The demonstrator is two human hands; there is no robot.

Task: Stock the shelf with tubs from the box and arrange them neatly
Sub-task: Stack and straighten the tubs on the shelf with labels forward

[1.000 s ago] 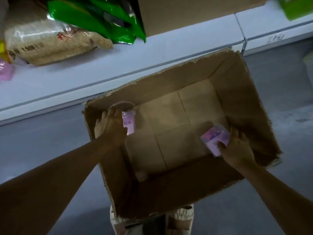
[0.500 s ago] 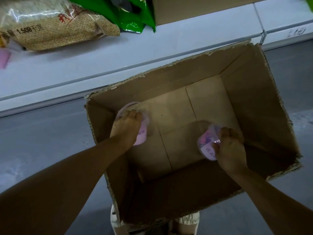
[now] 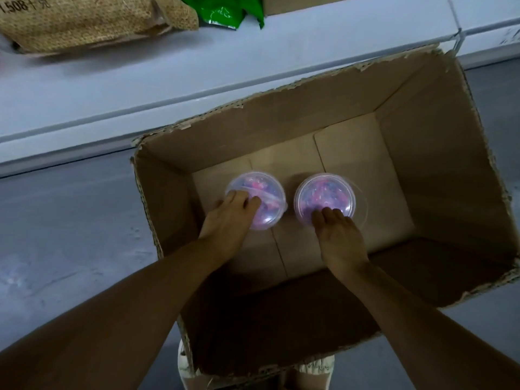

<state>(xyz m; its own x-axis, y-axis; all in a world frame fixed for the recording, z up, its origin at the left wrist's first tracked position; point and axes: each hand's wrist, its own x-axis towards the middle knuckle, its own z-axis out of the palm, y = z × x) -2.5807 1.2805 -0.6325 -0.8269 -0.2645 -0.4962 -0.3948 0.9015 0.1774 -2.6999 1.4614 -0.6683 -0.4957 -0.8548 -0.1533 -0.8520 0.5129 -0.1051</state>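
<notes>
While boxed, both hands (image 3: pixel 229 218) on tubs (image 3: pixel 264 192).

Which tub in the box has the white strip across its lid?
The left tub, under the left hand. A pale strip crosses its clear lid; the right tub, under the right hand, shows none.

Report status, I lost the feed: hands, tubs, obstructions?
Left hand grips left tub, right hand grips right tub. Both inside box. Nothing in the way.

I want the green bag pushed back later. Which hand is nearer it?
Left. The left hand lies below the green bag, slightly right; the right hand is farther right and lower.
</notes>
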